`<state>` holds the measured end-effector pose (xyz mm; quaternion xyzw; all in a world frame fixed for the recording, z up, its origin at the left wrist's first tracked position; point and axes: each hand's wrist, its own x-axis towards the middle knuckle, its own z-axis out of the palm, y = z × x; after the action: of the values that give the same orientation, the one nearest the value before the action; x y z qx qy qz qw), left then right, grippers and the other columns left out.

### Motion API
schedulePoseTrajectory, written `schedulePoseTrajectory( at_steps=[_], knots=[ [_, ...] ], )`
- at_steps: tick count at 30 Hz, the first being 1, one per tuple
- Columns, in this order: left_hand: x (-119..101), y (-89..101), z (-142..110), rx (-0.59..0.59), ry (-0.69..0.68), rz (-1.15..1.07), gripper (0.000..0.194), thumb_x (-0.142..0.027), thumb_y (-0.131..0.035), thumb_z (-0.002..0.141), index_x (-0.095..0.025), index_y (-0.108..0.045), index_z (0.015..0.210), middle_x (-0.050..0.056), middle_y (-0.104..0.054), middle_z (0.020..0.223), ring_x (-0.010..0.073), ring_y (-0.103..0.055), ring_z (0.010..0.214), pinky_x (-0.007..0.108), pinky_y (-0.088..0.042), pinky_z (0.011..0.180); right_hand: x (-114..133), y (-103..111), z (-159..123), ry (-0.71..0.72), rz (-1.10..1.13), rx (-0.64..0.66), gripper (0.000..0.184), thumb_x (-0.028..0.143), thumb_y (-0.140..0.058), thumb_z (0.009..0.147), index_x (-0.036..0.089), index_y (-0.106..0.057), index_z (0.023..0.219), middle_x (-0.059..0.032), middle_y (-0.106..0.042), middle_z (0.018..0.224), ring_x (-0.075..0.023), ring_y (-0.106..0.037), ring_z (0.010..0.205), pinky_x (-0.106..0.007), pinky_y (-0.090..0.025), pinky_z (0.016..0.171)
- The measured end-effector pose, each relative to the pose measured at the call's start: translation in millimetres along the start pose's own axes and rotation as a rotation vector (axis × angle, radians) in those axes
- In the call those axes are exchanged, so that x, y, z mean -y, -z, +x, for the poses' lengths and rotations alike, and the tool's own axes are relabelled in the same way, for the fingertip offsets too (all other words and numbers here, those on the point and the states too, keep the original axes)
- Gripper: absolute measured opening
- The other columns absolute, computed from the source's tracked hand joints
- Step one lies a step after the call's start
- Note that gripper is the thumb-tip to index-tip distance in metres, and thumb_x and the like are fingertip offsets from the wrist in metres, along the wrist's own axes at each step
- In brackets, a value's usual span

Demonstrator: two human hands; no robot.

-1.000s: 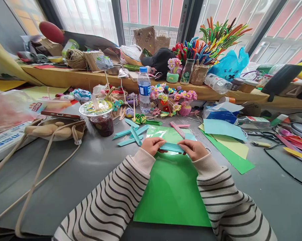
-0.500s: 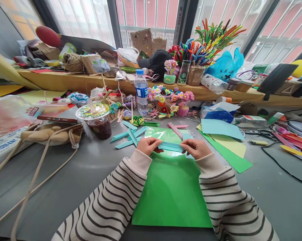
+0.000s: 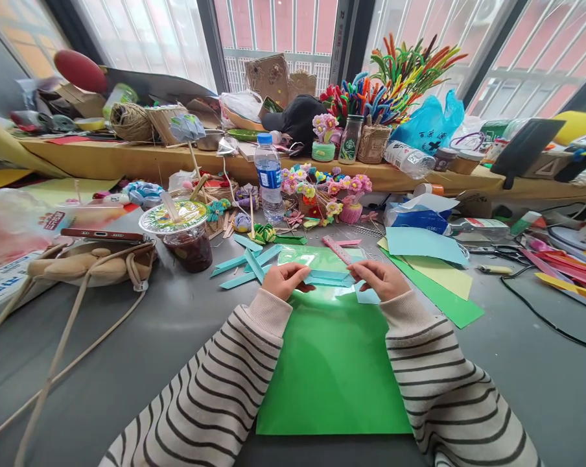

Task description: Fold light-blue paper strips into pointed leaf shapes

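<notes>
A folded light-blue paper strip (image 3: 328,277) is stretched level between my two hands, over the far part of a glossy green sheet (image 3: 334,376). My left hand (image 3: 284,281) pinches its left end between thumb and fingers. At the other end, my right hand (image 3: 383,281) pinches the strip in the same way. Several more folded blue strips (image 3: 244,263) lie in a loose pile left of my left hand. Beyond the held strip lies a pink ruler (image 3: 336,249). A small blue paper piece (image 3: 367,295) rests under my right hand.
A lidded drink cup (image 3: 183,237) and a beige bag (image 3: 91,259) with a phone (image 3: 105,235) on it stand left. A water bottle (image 3: 269,178) and crocheted flowers are behind. Coloured paper sheets (image 3: 426,246), scissors (image 3: 504,251) and a black cable (image 3: 540,318) lie right.
The view has shifted slightly. Both hands still hold the strip, whose face has tilted a little between them.
</notes>
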<state>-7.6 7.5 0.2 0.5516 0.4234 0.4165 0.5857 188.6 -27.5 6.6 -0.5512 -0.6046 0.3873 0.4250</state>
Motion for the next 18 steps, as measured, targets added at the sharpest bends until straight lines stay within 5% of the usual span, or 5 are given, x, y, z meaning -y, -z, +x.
schedulePoseTrajectory(
  at_steps=[3, 9, 12, 18],
  knots=[
    [-2, -1.3, 0, 0.020, -0.010, -0.036, 0.032, -0.038, -0.061, 0.055, -0.010, -0.056, 0.066, -0.001, -0.055, 0.051, 0.0134, -0.058, 0.048, 0.022, -0.048, 0.049, 2, -9, 2, 0.020, -0.093, 0.022, 0.028, 0.042, -0.051, 0.064, 0.015, -0.058, 0.066, -0.0008, -0.053, 0.055, -0.0106, -0.047, 0.050, -0.023, -0.040, 0.047],
    [-3, -2.9, 1, 0.074, 0.008, -0.256, 0.042, -0.039, -0.064, 0.050, -0.010, -0.053, 0.078, 0.005, -0.061, 0.067, 0.0165, -0.060, 0.060, 0.028, -0.048, 0.058, 5, -21, 1, 0.003, -0.025, -0.169, 0.027, 0.042, -0.054, 0.061, 0.015, -0.059, 0.062, 0.0026, -0.045, 0.047, -0.0083, -0.040, 0.044, -0.021, -0.033, 0.043],
    [-1, -5.3, 0, 0.120, 0.001, -0.228, 0.034, -0.032, -0.067, 0.048, -0.009, -0.054, 0.070, 0.004, -0.060, 0.065, 0.0157, -0.059, 0.063, 0.027, -0.048, 0.059, 9, -27, -1, -0.058, 0.053, -0.092, 0.029, 0.042, -0.052, 0.063, 0.014, -0.059, 0.064, 0.0053, -0.037, 0.041, -0.0066, -0.034, 0.039, -0.021, -0.030, 0.039],
    [0, -7.1, 0, 0.012, -0.005, -0.165, 0.027, -0.032, -0.066, 0.048, -0.010, -0.056, 0.058, -0.003, -0.053, 0.053, 0.0089, -0.053, 0.053, 0.024, -0.048, 0.058, 11, -41, -4, -0.037, 0.121, 0.026, 0.025, 0.037, -0.053, 0.064, 0.013, -0.059, 0.062, 0.0045, -0.042, 0.043, -0.0068, -0.038, 0.040, -0.020, -0.034, 0.039]
  ],
)
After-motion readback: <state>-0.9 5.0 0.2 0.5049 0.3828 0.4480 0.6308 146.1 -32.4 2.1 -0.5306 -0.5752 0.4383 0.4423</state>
